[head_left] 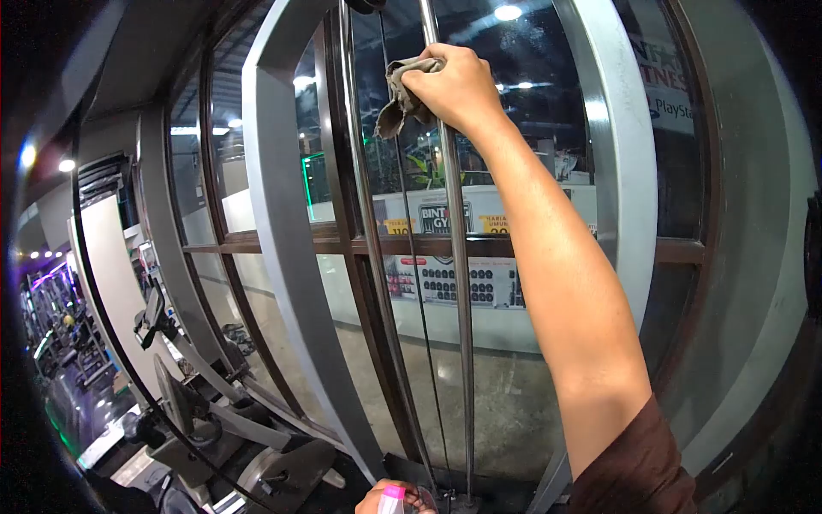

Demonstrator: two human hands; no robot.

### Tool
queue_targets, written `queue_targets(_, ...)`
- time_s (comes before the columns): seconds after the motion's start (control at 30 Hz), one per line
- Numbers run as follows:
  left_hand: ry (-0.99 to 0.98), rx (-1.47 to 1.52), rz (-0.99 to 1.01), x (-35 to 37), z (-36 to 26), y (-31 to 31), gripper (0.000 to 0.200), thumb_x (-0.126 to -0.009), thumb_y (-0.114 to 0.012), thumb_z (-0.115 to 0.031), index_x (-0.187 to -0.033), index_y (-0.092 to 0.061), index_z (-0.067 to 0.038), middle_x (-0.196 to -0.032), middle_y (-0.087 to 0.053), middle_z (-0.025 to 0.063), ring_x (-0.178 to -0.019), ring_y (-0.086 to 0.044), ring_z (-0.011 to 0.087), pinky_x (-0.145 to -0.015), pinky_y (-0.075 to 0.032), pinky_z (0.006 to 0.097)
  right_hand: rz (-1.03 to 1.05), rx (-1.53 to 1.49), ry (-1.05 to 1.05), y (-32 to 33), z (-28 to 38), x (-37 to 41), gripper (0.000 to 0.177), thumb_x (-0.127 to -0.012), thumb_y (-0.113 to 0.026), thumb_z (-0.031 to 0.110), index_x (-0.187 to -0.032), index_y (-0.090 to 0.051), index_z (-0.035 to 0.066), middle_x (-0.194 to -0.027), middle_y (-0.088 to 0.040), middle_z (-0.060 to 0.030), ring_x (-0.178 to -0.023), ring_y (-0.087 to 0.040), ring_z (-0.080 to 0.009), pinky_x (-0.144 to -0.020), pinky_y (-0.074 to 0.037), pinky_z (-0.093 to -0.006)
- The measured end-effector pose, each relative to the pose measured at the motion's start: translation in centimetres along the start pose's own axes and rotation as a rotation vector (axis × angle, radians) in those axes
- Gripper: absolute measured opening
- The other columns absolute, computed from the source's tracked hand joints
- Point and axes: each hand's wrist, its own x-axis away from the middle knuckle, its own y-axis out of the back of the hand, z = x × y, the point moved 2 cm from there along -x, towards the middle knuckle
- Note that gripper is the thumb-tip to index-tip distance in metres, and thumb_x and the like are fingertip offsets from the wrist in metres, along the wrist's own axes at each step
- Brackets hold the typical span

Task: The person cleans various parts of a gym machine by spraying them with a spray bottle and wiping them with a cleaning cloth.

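My right hand (454, 81) is raised high and closed round a crumpled grey-brown cloth (402, 94). The cloth is pressed against the right chrome guide rod (454, 188), and its loose end hangs to the left of that rod. A second chrome rod (370, 223) and a thin cable (415, 257) run beside it. Low at the bottom edge, my left hand (385, 497) is wrapped round a clear bottle with a pink top (393, 493). The lower part of the bottle is cut off by the frame.
A grey metal frame (291, 231) surrounds the rods, with its right upright (621, 128) beside my right arm. Behind stand brown-framed windows (505, 247) with posters beyond. An exercise bike (197, 428) is at the lower left, and a grey wall (762, 214) at the right.
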Motion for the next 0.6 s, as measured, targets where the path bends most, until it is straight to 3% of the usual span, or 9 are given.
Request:
queue_targets(0.2,-0.064,0.008,-0.011,-0.1,0.2,0.1,0.043,-0.085,-0.069,-0.041,-0.100,-0.064,-0.001,-0.081,-0.062,0.0100,-0.075,-0.061,0.0263,-0.071,-0.049,0.0348,0.041,-0.095,-0.055,0.5,0.2,1.5,0.029,-0.075,-0.070,0.030,-0.089,-0.073,0.006,-0.074,-0.073,-0.0081,-0.071,-0.071,-0.0180,-0.069,-0.055,-0.0311)
queue_targets(0.3,-0.012,0.042,-0.008,0.2,0.1,0.3,0.043,-0.085,-0.070,-0.040,-0.101,-0.064,0.000,-0.082,-0.062,0.0094,-0.076,-0.060,0.0252,-0.071,-0.049,0.0340,0.083,-0.191,-0.097,0.7,0.1,2.6,0.029,-0.073,-0.069,0.032,-0.089,-0.075,0.008,-0.083,-0.074,-0.0146,-0.085,-0.073,-0.0330,-0.079,-0.056,-0.0391)
queue_targets(0.33,0.020,0.059,-0.008,0.3,0.1,0.3,0.043,-0.084,-0.070,-0.040,-0.101,-0.064,0.000,-0.083,-0.062,0.0092,-0.076,-0.060,0.0247,-0.071,-0.048,0.0337,0.048,-0.170,-0.042,0.5,-0.1,2.9,0.024,-0.077,-0.070,0.024,-0.088,-0.072,0.002,-0.071,-0.070,-0.0048,-0.067,-0.065,-0.0102,-0.065,-0.052,-0.0275)
queue_targets(0.53,0.116,0.146,-0.075,1.1,1.3,-0.3,0.044,-0.084,-0.073,-0.037,-0.102,-0.063,0.002,-0.085,-0.061,0.0092,-0.077,-0.059,0.0226,-0.072,-0.048,0.0331,0.067,-0.364,-0.119,0.3,-0.6,6.7,0.018,-0.080,-0.070,0.017,-0.086,-0.069,-0.001,-0.072,-0.068,-0.0031,-0.067,-0.060,-0.0075,-0.064,-0.050,-0.0254)
queue_targets(0.57,0.061,0.131,-0.064,1.0,1.3,-0.3,0.045,-0.085,-0.073,-0.037,-0.103,-0.063,0.003,-0.086,-0.061,0.0093,-0.077,-0.059,0.0224,-0.072,-0.048,0.0329,0.071,-0.410,-0.132,0.2,-0.9,7.2,0.018,-0.080,-0.070,0.016,-0.086,-0.068,-0.001,-0.073,-0.068,-0.0031,-0.068,-0.060,-0.0074,-0.064,-0.049,-0.0253)
queue_targets(0.6,0.007,0.115,-0.052,0.7,1.4,0.0,0.045,-0.086,-0.073,-0.037,-0.104,-0.062,0.003,-0.086,-0.061,0.0095,-0.078,-0.059,0.0222,-0.073,-0.049,0.0327,0.049,-0.407,-0.148,0.1,-1.0,7.8,0.024,-0.075,-0.072,0.021,-0.086,-0.070,0.000,-0.073,-0.071,-0.0108,-0.067,-0.067,-0.0152,-0.066,-0.052,-0.0297)
